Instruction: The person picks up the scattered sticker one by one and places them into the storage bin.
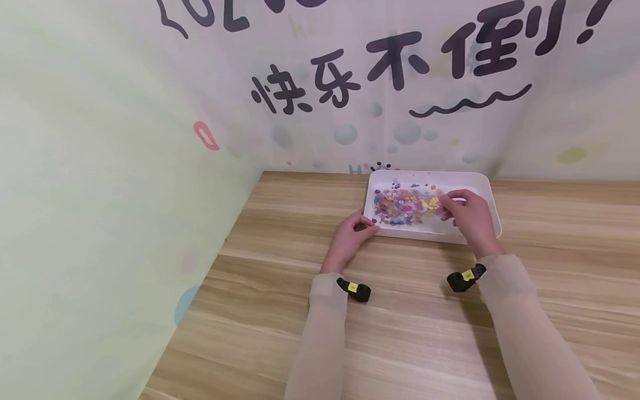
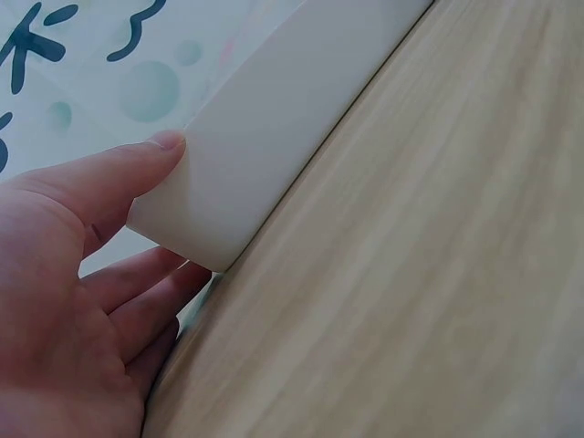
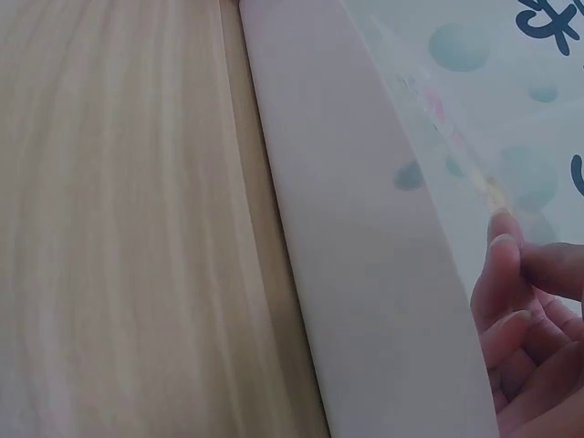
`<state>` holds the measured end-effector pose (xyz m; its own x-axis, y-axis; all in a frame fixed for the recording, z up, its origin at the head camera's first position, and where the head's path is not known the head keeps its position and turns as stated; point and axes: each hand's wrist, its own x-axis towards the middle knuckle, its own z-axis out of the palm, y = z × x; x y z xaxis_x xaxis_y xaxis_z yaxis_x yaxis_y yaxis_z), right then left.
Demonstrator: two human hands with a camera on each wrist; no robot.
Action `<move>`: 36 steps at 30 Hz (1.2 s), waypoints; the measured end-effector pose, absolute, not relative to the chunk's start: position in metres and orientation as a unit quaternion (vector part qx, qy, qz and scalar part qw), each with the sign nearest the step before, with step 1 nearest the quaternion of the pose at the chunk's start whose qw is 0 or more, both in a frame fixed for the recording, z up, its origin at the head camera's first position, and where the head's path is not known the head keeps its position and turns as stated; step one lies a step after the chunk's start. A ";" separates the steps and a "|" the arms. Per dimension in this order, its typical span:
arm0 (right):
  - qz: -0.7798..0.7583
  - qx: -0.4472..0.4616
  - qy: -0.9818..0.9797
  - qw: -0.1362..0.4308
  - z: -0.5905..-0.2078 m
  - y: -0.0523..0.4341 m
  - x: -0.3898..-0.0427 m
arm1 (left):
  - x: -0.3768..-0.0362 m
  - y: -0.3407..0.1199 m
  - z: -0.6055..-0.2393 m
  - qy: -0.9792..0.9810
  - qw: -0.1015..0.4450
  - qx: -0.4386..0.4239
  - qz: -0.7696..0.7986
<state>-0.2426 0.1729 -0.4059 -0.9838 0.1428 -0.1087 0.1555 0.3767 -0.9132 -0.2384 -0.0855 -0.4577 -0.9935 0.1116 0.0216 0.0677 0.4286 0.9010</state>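
Note:
A shallow white tray point(image 1: 467, 180) lies on the wooden table against the back backdrop. Inside it is a thin clear sheet point(image 1: 400, 206) covered with small colourful stickers, with a yellow cluster at its right. My left hand point(image 1: 348, 238) grips the tray's near left corner. In the left wrist view its thumb point(image 2: 164, 141) touches the rim while the other fingers are at the corner's side. My right hand point(image 1: 472, 218) reaches over the tray's near right side and pinches the sheet's right end between thumb and fingertips; the right wrist view has the sheet nearly edge-on.
The wooden table point(image 1: 400, 333) spreads in front of and beside the tray. A pale backdrop point(image 1: 320, 150) with dark lettering rises right behind it, and another pale cloth point(image 1: 100, 194) hangs along the left edge. Each wrist wears a small black camera point(image 1: 361, 291).

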 end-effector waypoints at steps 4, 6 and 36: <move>-0.556 0.094 0.826 0.014 -0.406 0.170 -0.246 | -0.239 -0.085 -0.457 0.844 0.020 0.051 0.533; -0.557 0.088 0.826 0.016 -0.407 0.169 -0.247 | -0.239 -0.085 -0.457 0.845 0.019 0.052 0.532; -0.514 0.001 0.852 0.101 -0.415 0.166 -0.258 | -0.237 -0.085 -0.457 0.841 0.021 0.046 0.539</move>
<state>-0.2578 0.1663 -0.4149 -0.9794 -0.1026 -0.1739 0.1061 0.4716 -0.8754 -0.2371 -0.0847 -0.4569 -0.9948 0.1004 0.0138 0.0546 0.4155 0.9080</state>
